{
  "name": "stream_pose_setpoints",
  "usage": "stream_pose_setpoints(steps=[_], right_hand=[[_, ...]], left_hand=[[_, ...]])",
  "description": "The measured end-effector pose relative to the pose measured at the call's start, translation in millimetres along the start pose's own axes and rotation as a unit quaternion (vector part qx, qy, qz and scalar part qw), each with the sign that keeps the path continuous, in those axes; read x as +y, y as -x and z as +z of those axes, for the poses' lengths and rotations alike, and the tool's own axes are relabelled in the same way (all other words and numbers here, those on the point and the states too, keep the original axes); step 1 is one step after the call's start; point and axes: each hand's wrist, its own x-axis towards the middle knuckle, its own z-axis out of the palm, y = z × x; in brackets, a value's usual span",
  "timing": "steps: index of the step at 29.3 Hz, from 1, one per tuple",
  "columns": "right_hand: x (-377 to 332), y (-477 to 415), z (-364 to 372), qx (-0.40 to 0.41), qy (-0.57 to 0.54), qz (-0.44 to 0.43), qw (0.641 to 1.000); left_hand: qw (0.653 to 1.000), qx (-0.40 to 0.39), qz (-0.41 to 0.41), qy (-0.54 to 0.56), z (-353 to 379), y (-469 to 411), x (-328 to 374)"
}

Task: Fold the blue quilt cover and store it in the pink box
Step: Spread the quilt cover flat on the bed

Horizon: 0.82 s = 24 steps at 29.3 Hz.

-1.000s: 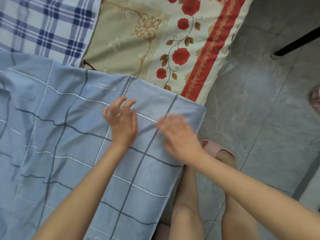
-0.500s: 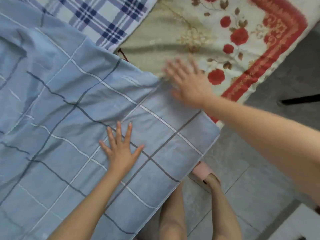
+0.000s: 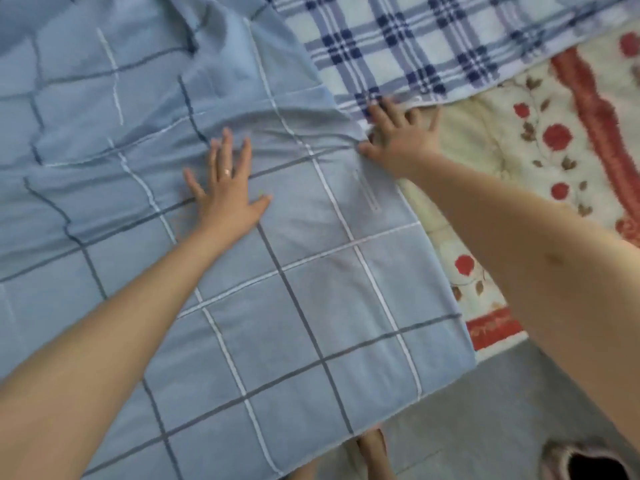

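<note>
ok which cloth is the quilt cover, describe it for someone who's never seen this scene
Above the grey floor lie three spread fabrics. The quilt cover is the pale blue one filling the left and centre, under the left hand. Unlike the navy-checked plaid blanket beyond it and the cream rose-print bedding to its right, it carries a wide grid of thin white and grey lines.

Soft, even daylight fills the view; its source is hard to place, and shadows are faint, colours slightly washed. Motion blur softens the whole frame, most at the right hand (image 3: 398,140) and the floral blanket (image 3: 554,140). Wide-angle distortion stretches everything near the lower corners.
</note>
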Motion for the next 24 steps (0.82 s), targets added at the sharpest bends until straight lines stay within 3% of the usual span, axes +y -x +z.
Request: stream_pose_setpoints(steps=[1,3,5,7,11,15,17,20,24], right_hand=[[-1.6,-5.3,-5.7,-0.019,-0.057,0.037,0.997],[-16.8,-6.7,-9.7,0.025,-0.159,0.051,0.986],[-30.5,8.3,-13.5,0.128,-0.200,0.069,0.969],[-43.3,15.8,-24.1,0.175,-0.216,0.073,0.958],[-69.7,-8.1,-62.9,0.057,-0.297,0.064,0.951],[-88.3,-55.3,-93.7,-0.144,-0.375,0.145,0.904],[-87.1,-80.0,-87.6,-0.198,-0.412,0.155,0.876],[-89.9,-102.1,-87.8,-0.161,-0.498,0.148,0.839],[-85.7,-119.9,-104.0,-0.067,-0.492,0.083,0.864]], left_hand=[[0.998,0.040,-0.034,0.027,3.8,23.3,-0.5],[0.976,0.077,-0.177,0.101,11.1,69.1,-1.1],[0.921,0.021,-0.346,0.179,17.7,97.2,0.3],[0.875,-0.061,-0.430,0.215,20.7,103.7,0.7],[0.860,-0.172,-0.426,0.223,14.5,81.3,14.6],[0.820,-0.234,-0.467,0.233,3.1,60.1,16.9],[0.811,-0.245,-0.479,0.228,4.2,58.1,18.5],[0.800,-0.258,-0.494,0.222,2.9,55.9,24.3],[0.792,-0.273,-0.504,0.213,-3.6,50.7,29.0]])
